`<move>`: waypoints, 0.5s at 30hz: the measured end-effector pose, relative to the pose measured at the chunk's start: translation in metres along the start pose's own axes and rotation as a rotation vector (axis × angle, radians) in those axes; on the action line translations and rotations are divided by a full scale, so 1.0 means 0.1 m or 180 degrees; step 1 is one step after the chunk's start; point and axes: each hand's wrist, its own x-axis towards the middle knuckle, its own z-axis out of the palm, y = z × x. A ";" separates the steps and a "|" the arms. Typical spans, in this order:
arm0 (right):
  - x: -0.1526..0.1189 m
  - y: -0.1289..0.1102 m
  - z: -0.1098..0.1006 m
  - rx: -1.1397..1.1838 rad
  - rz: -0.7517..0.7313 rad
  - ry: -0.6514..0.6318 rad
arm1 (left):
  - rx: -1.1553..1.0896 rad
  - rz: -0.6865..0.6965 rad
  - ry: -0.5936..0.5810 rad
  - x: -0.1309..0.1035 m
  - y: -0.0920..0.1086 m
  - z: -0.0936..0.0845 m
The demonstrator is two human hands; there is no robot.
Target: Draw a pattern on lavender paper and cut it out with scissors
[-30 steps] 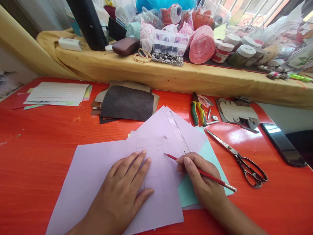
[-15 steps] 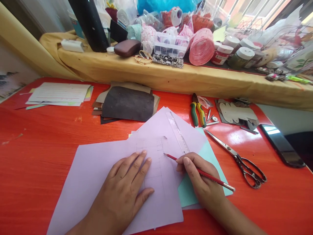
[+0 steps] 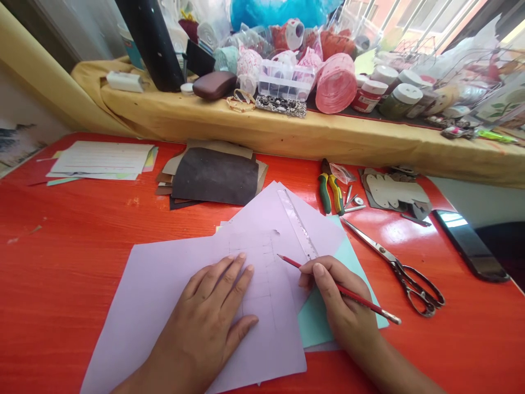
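I get bright daylight on my head feed, coming from the window (image 3: 426, 16) at the upper right, where the view bleaches toward white. The glossy red surface (image 3: 102, 219) throws pale glare at me between the scissors (image 3: 388, 251) and the gray scraps (image 3: 396, 189), and the phone (image 3: 476, 249) mirrors a white patch at its far end. Shadows look soft. On the lilac paper (image 3: 164, 273), I find the pencil lines (image 3: 258, 296) faint; the ledge clutter (image 3: 479, 82) smears toward the right edge.
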 end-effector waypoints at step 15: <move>0.00 0.01 0.00 -0.0118 0.0053 -0.0031 | 0.0015 -0.0008 -0.0002 -0.01 0.00 0.00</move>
